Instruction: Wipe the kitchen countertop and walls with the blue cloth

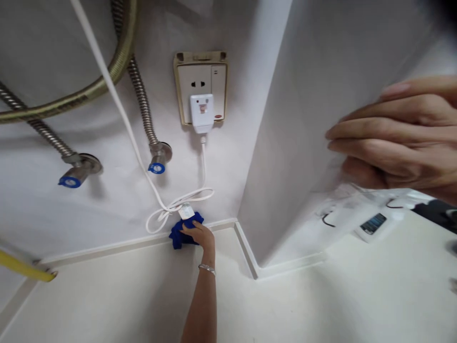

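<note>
My left hand (pixel 198 234) is closed on a bunched blue cloth (pixel 182 236), low against the wall at the skirting. A silvery bracelet (pixel 207 268) circles that wrist. Just above the cloth hangs a looped white cord (pixel 164 209) with a white tag (pixel 186 210) on it. The cord runs up to a white plug (pixel 202 113) seated in a wall socket (pixel 220 85). Large and close on the right, my right hand (pixel 400 143) has its fingers stretched out together at the grey wall projection (pixel 307 119). Nothing shows in its grasp.
Two shut-off valves with blue knobs (pixel 70 181) (pixel 156 167) and braided hoses (pixel 141 95) are on the left wall. A yellow pipe (pixel 24 267) enters at the lower left. Dark hooks (pixel 328 221) and a phone-like device (pixel 373 224) appear at right. The pale floor (pixel 285 309) spreads below.
</note>
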A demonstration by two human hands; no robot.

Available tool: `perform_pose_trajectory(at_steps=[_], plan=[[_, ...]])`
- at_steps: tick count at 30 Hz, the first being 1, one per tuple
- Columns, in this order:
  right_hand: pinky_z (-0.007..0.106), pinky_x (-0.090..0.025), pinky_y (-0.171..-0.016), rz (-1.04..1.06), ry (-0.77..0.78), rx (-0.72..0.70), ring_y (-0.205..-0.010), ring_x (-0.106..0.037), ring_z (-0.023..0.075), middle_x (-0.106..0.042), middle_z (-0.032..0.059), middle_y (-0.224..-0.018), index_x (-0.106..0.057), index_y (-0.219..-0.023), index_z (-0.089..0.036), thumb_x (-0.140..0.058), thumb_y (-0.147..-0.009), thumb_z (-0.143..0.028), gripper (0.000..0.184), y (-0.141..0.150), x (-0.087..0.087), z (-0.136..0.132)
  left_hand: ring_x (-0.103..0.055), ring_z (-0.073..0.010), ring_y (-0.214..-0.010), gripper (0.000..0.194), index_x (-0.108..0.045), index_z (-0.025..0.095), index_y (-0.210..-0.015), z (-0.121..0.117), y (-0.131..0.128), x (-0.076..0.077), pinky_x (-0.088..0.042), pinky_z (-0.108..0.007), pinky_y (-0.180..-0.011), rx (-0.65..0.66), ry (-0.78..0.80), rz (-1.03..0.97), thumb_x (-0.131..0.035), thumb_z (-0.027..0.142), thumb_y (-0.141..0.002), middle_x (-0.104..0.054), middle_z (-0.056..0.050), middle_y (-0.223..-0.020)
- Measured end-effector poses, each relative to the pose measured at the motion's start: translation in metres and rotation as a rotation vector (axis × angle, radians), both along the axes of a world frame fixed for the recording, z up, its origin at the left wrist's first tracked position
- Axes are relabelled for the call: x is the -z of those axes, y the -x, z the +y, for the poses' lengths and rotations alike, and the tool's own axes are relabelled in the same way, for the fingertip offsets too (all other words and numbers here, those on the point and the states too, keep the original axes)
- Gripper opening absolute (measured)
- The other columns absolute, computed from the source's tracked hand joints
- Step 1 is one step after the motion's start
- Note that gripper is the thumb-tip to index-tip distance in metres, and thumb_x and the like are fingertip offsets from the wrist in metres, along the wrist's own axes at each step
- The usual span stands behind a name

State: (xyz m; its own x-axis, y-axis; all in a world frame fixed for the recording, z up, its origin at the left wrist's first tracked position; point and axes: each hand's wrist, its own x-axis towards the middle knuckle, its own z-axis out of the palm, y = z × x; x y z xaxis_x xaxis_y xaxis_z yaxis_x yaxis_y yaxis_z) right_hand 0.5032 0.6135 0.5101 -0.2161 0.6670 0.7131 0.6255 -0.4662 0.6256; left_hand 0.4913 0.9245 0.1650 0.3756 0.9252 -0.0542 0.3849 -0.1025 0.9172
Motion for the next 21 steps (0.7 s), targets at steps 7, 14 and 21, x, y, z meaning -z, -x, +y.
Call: perform_pose_trajectory(at_steps=[7,14,21], plan=[[0.028,-0.047,-0.102,0.041,0.019,-0.080,-0.090,-0.070,0.0036,-0.078,-0.0115,-0.093,-0.075,-0.074,-0.028,-0.038,-0.106,-0.047,0.053,0.011,-0.003,0.014,-0.018,-0.0311,-0.156,0.060,-0.024,0.004,-0.149,-0.088,-0.022,0.000,-0.034,-0.046,-0.124,0.261,0.099,0.049,-0.029,0.039,-0.101,-0.014,-0.031,-0.164],[0.032,-0.042,-0.113,0.309,0.025,-0.032,-0.103,-0.068,0.0059,-0.077,-0.0079,-0.097,-0.072,-0.076,-0.028,-0.023,-0.110,-0.043,0.061,0.006,-0.001,0.007,-0.028,-0.0278,-0.153,0.056,-0.031,0.007,-0.148,-0.124,-0.033,-0.004,-0.033,-0.047,-0.124,0.449,0.128,0.108,-0.029,0.040,-0.102,-0.030,-0.025,-0.161],[0.034,-0.044,-0.111,0.476,0.001,-0.024,-0.110,-0.064,0.0073,-0.076,-0.0073,-0.098,-0.071,-0.073,-0.028,-0.022,-0.107,-0.055,0.065,-0.004,0.005,0.003,-0.055,-0.0278,-0.132,0.050,-0.051,0.010,-0.136,-0.094,-0.028,-0.012,-0.045,-0.052,-0.113,0.589,0.138,0.159,-0.045,0.044,-0.099,-0.057,-0.020,-0.140]])
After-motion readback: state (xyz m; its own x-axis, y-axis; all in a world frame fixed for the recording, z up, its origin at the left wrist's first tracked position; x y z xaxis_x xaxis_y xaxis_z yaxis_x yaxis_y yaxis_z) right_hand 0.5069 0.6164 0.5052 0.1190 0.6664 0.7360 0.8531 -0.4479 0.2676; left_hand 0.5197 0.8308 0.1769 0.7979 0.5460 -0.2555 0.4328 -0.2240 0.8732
